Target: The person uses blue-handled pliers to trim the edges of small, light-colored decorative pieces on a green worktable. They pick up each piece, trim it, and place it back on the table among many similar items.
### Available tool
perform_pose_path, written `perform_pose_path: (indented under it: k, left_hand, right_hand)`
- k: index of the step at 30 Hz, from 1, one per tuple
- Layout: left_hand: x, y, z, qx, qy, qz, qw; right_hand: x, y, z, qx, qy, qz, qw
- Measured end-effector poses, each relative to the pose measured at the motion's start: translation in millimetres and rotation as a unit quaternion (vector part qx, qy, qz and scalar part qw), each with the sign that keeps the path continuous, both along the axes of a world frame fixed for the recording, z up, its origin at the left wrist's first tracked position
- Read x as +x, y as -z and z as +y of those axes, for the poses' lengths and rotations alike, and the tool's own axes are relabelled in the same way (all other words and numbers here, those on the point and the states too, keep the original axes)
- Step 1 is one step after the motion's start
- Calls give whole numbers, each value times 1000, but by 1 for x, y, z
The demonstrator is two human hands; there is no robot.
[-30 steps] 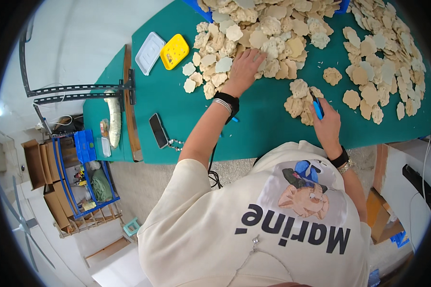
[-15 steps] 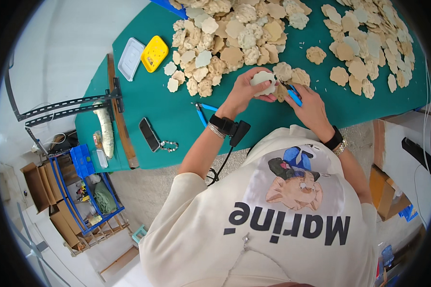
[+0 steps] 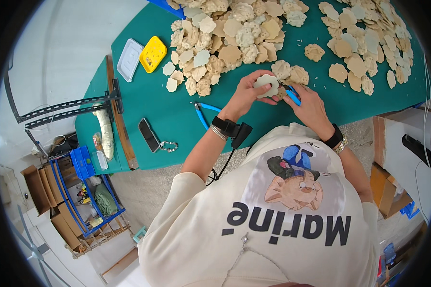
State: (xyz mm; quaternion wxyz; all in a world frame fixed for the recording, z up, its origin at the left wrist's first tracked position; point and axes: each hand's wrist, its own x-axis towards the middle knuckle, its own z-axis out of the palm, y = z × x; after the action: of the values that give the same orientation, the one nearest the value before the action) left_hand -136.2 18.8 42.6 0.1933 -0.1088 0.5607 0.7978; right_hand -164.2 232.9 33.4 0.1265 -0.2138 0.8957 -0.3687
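Note:
My left hand (image 3: 245,97) is closed around a pale, scalloped flat piece (image 3: 262,89), thumb across its face. A tan piece shows just to the right of it, partly hidden by my fingers. In my right hand (image 3: 312,106) are blue-handled cutters (image 3: 293,98), gripped with their jaws toward the held pieces. Whether the jaws touch an edge is too small to tell. Just beyond my hands lie two loose scalloped pieces, one a cream piece (image 3: 281,70) and the other a tan piece (image 3: 300,75).
Large heaps of scalloped pieces (image 3: 230,52) cover the back of the green table (image 3: 177,105); another heap (image 3: 368,52) spreads at right. Blue-handled pliers (image 3: 201,111) lie beside my left forearm. Farther left are a phone (image 3: 149,135), a yellow tray (image 3: 153,54) and a white tray (image 3: 130,60).
The pale piece has turned slightly and shifted a little toward the cutters in my left hand. My right hand keeps its hold on the cutters, almost in the same spot.

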Motion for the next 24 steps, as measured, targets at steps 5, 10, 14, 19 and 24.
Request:
perform_pose_path:
  k: [5,10,14,19,24]
  left_hand:
    - [1,3,1,-10,10,-4,1000]
    - [1,4,-1,-4,9,-6,1000]
    - [-1,5,-2,-6,17,-3,1000]
    - [-2,6,1,-8,16,-10,1000]
    - [-5,15,6,-27,-5,1,1000]
  right_hand:
    - [0,-2,0,4,-3,3,1000]
    - [-1,0,0,11,-8,9,1000]
    - [-1,3,0,17,-8,15,1000]
    - [-5,3,1,13,-2,-7,1000]
    - [-7,2,2,8,56,-24,998]
